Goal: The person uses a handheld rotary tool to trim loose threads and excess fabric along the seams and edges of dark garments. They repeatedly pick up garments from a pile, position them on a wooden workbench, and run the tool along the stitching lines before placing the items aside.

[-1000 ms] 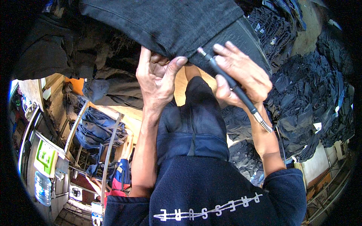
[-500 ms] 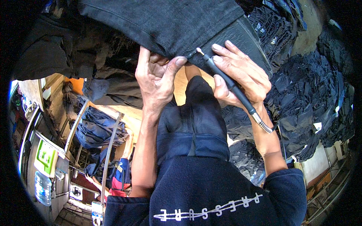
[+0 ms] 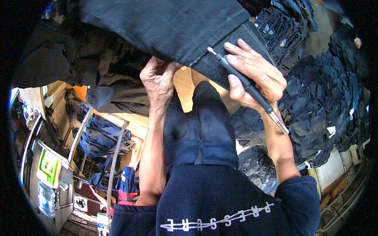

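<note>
Head camera view: a black, pen-shaped tool (image 3: 258, 95) sits in the right hand (image 3: 262, 74), right of top centre, beside the hem of a dark garment (image 3: 165, 27). Its long axis runs diagonally: the slim, pale tip points up and left, away from the body, and the coiled metal tail points down and right, over the right forearm (image 3: 278, 149). The tip is at the hem line; whether it touches cloth cannot be told. The right hand's grip is clamped on the barrel, covering part of it. Left of the tool, the left hand (image 3: 157, 80) is curled at the garment's lower edge; its fingertips are hidden, so whether this grip pinches the cloth is unclear. Beyond the hem lies a dark panel (image 3: 258, 39), partly blocked by the right fingers. Below are dark trousers (image 3: 204, 128) and a pale wooden surface (image 3: 184, 89). Folded clothes (image 3: 275, 29) are stacked at upper right, above a large heap of dark cloth (image 3: 311, 102). At lower left are metal rails (image 3: 82, 130), a clear bottle (image 3: 46, 200), a green-and-white box (image 3: 48, 167) and a person in red and blue (image 3: 128, 181).
</note>
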A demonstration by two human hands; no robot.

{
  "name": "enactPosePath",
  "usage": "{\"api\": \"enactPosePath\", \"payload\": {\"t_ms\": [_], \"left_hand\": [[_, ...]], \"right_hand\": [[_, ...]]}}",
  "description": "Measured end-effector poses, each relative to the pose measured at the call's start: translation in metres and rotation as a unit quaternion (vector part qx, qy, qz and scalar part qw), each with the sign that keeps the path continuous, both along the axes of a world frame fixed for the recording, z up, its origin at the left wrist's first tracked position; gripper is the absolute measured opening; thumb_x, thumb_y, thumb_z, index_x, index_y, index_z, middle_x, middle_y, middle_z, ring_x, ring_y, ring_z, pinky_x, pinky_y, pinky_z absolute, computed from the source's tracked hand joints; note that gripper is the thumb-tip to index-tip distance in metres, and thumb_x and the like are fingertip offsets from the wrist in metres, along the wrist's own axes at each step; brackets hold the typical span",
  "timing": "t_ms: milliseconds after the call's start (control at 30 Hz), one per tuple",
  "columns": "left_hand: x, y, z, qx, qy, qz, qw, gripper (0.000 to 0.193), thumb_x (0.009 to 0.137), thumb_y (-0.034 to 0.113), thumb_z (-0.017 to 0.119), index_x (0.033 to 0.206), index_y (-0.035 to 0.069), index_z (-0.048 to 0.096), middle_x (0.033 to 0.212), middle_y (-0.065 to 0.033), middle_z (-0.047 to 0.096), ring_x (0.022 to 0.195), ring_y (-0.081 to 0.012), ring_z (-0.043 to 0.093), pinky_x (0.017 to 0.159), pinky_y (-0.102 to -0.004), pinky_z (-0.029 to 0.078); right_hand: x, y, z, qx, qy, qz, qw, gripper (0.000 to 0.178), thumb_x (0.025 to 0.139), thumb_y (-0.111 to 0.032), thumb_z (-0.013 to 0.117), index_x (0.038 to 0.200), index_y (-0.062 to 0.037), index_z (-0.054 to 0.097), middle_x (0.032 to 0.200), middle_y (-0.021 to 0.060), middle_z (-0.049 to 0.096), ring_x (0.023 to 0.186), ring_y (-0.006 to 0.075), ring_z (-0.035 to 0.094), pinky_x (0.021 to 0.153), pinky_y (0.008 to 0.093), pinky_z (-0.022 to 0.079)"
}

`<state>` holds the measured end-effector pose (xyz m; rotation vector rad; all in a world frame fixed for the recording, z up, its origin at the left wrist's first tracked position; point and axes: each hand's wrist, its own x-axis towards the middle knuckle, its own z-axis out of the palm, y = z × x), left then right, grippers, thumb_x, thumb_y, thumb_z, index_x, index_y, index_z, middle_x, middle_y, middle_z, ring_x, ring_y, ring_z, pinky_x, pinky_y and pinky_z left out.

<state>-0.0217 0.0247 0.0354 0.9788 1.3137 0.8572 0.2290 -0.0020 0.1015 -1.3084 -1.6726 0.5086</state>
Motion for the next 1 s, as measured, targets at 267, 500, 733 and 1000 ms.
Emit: {"api": "enactPosePath", "payload": {"t_ms": [267, 500, 733, 1000], "left_hand": [[-0.0016, -0.003, -0.0072, -0.006, 0.013, -0.005, 1.0, 0.018, 0.092, -0.012, 0.073, 0.108, -0.004, 0.074, 0.097, -0.009, 0.08, 0.087, -0.0138, 0.077, 0.081, -0.0279, 0.062], [-0.0014, -0.003, -0.0087, -0.014, -0.003, 0.008, 1.0, 0.016, 0.091, -0.011, 0.077, 0.105, -0.004, 0.074, 0.097, -0.0093, 0.08, 0.089, -0.0135, 0.076, 0.082, -0.0281, 0.061], [-0.0005, -0.0025, -0.0085, -0.011, -0.009, 0.005, 1.0, 0.016, 0.091, -0.011, 0.077, 0.105, -0.004, 0.074, 0.097, -0.009, 0.08, 0.09, -0.0134, 0.076, 0.083, -0.0282, 0.062], [0.0009, -0.0024, -0.0056, -0.004, 0.022, 0.011, 1.0, 0.013, 0.092, -0.01, 0.076, 0.104, -0.005, 0.073, 0.098, -0.0091, 0.08, 0.089, -0.0132, 0.076, 0.082, -0.0284, 0.062]], "right_hand": [[-0.0006, -0.0011, 0.003, -0.019, -0.019, 0.049, 0.998, 0.025, 0.085, -0.008, 0.079, 0.106, 0.0055, 0.081, 0.096, 0.018, 0.081, 0.105, 0.0375, 0.082, 0.105, 0.0539, 0.061], [-0.0002, -0.0025, 0.0059, -0.035, -0.03, 0.03, 0.999, 0.025, 0.085, -0.007, 0.081, 0.107, 0.0048, 0.082, 0.097, 0.0169, 0.082, 0.107, 0.0372, 0.081, 0.105, 0.0537, 0.061], [0.0, -0.0026, 0.0043, -0.028, -0.02, 0.007, 0.999, 0.025, 0.083, -0.005, 0.082, 0.106, 0.0044, 0.082, 0.099, 0.0168, 0.082, 0.106, 0.0371, 0.082, 0.104, 0.0537, 0.062], [0.0002, -0.0028, 0.0025, -0.021, -0.022, -0.024, 0.999, 0.029, 0.076, 0.0, 0.079, 0.104, 0.0037, 0.081, 0.1, 0.0162, 0.082, 0.105, 0.036, 0.082, 0.103, 0.0531, 0.063]]}}
